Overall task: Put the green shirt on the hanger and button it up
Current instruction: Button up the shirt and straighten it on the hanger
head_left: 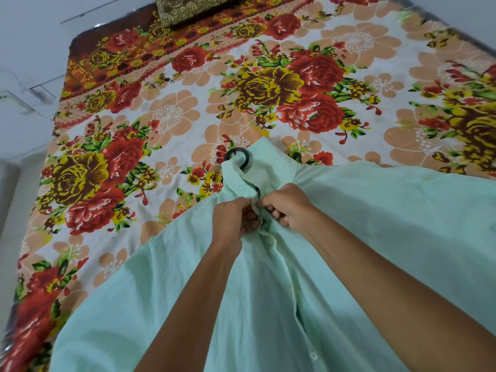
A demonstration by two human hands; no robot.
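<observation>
Green shirt (362,224) lies on the bed (174,116), hook (239,157) at its collar, both hands (233,218) (287,205) pinching the placket; slack cloth could let the button slip.

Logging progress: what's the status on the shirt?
Left hand and right hand pinching green shirt placket near collar. Hanger hook showing. Nothing obstructing.
</observation>
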